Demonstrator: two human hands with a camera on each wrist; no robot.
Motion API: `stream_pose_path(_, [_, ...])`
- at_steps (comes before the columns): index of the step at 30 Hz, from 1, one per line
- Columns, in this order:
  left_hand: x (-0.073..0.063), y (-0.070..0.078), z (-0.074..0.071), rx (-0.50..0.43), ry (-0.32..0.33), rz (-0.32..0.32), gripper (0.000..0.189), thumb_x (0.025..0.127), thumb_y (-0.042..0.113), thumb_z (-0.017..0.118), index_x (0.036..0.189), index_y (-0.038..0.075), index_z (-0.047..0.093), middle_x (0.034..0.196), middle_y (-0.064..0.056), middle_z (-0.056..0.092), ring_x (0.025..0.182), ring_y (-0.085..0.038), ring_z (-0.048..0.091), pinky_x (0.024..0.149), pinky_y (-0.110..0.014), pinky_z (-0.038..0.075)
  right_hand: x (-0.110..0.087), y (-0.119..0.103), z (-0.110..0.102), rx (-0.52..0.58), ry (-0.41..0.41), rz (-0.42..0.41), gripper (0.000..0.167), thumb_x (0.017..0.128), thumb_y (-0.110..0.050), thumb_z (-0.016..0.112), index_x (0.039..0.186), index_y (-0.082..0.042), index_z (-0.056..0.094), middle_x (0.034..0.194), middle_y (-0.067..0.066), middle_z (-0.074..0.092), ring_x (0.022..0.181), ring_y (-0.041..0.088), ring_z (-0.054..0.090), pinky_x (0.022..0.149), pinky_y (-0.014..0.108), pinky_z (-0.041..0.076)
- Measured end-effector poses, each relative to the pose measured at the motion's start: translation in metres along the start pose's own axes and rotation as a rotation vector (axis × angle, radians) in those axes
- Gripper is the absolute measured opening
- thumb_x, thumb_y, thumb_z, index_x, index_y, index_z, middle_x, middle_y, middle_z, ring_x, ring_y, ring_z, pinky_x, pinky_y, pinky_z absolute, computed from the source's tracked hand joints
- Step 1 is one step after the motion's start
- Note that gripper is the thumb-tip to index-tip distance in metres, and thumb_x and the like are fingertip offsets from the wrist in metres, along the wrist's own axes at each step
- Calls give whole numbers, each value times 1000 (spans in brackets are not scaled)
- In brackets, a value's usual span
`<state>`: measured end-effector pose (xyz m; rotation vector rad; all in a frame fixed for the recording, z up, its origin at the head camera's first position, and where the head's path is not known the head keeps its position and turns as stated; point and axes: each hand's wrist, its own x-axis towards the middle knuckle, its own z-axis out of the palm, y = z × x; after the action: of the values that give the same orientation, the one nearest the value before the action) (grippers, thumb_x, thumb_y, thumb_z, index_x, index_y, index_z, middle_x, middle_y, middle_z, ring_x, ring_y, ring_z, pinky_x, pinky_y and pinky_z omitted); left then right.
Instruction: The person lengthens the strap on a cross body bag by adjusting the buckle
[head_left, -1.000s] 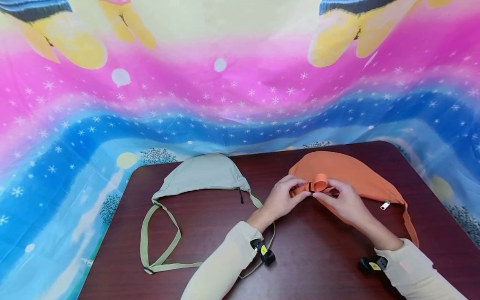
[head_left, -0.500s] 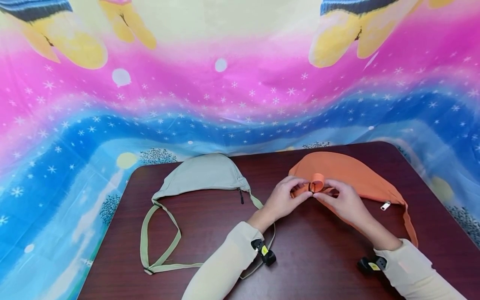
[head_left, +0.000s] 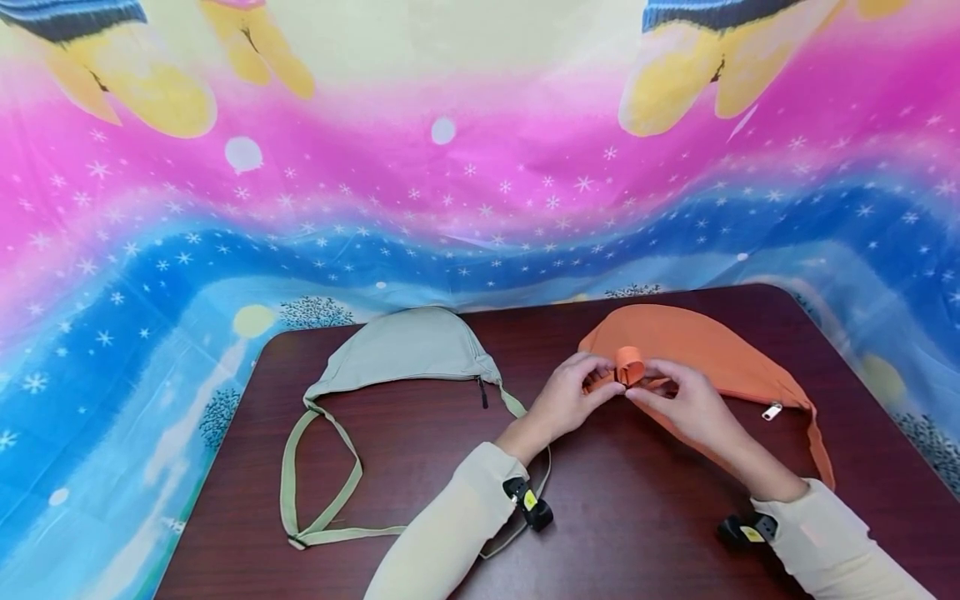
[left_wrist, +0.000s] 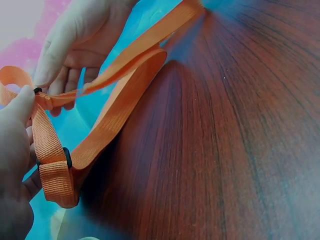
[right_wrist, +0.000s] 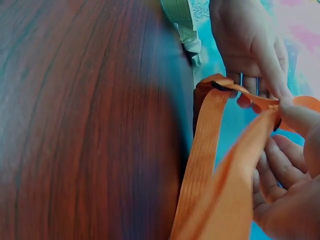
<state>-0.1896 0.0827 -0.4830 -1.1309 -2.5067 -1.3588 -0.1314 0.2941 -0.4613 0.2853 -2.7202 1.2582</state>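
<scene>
An orange waist bag (head_left: 675, 329) lies at the right of the table, with a silver zip pull at its near edge. Over its front, my left hand (head_left: 566, 396) and right hand (head_left: 693, 404) meet and pinch its orange strap (left_wrist: 120, 112) between thumbs and fingers. A small loop of strap (head_left: 631, 363) stands up between the fingertips. In the left wrist view a black slider (left_wrist: 38, 90) sits right at the two thumbs, partly covered. Lower on the strap, by the left fingers, a second black buckle (left_wrist: 68, 157) shows.
A pale grey-green waist bag (head_left: 412, 346) lies on the left of the dark wooden table (head_left: 615, 517), its green strap (head_left: 288, 467) looped toward the front and passing under my left forearm. A printed cloth (head_left: 480, 192) hangs behind the table.
The small strap loop between the fingertips has shifted slightly left and turned, now standing over the slider. Both hands have stayed nearly in place.
</scene>
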Motion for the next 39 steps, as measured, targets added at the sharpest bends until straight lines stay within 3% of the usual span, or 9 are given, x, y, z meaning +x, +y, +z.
stream_pose_path(6, [0,-1,0,-6,16,8,30,96,28,73,119,9,68,108,1,63,95,-6,56,84,-14,47,-7,8,-8,-55,-56,-1,40,89,-24,81,121,-3,70,108,9,72,96,25,66,78,31,54])
stream_pose_path(11, [0,-1,-1,-2,10,-5,30,97,30,72,119,10,68,108,3,63,95,-3,57,84,-12,46,-13,17,-11,-122,-120,-6,44,89,-29,81,125,-6,71,117,11,71,106,32,65,85,49,54])
stream_pose_path(15, [0,0,-2,-1,2,-15,30,97,31,71,120,11,68,109,4,63,96,-3,57,84,-11,46,-14,21,-11,-156,-125,-22,40,89,-24,81,123,-4,72,117,14,72,110,37,65,89,60,51])
stream_pose_path(21, [0,1,-2,4,6,-7,31,98,30,71,120,10,68,110,3,63,97,-3,57,85,-11,45,-17,19,-6,-226,-66,-58,42,84,-26,86,120,-8,73,114,10,73,101,30,67,81,52,54])
stream_pose_path(29, [0,1,-2,-1,15,8,30,97,29,72,119,9,67,109,1,63,94,-5,57,84,-13,47,-18,19,-4,-314,15,-139,38,81,-14,86,117,-7,75,107,11,73,89,26,67,73,46,53])
stream_pose_path(39, [1,-1,-2,-5,24,15,27,97,28,72,113,7,66,105,0,61,92,-8,55,82,-16,48,-20,10,-15,-343,73,-192,35,81,-13,86,114,-8,75,101,5,71,77,16,55,62,29,46])
